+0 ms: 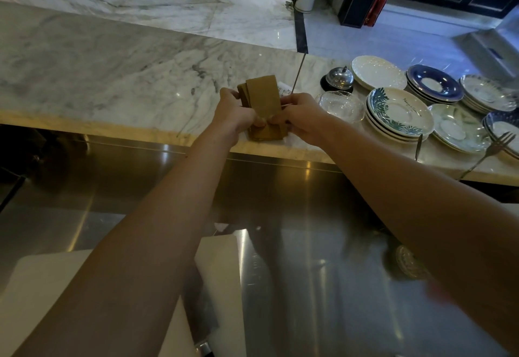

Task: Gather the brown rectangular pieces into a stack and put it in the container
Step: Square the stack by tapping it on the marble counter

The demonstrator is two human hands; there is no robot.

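Note:
Several brown rectangular pieces point(262, 95) are bunched upright and slightly fanned between both my hands, over the near edge of the marble counter point(112, 75). My left hand point(231, 109) grips their left side. My right hand point(302, 116) pinches their right edge and lower part. More brown pieces point(266, 133) lie flat on the counter under my hands. I cannot tell which object is the container.
Stacks of saucers and plates point(398, 112) fill the counter to the right, with a metal call bell point(338, 78), a glass dish point(341, 105) and a fork point(488, 151). A thin metal spike point(297, 72) with a paper slip stands just behind the pieces. Below are a steel worktop point(309, 244) and a white cutting board point(219, 272).

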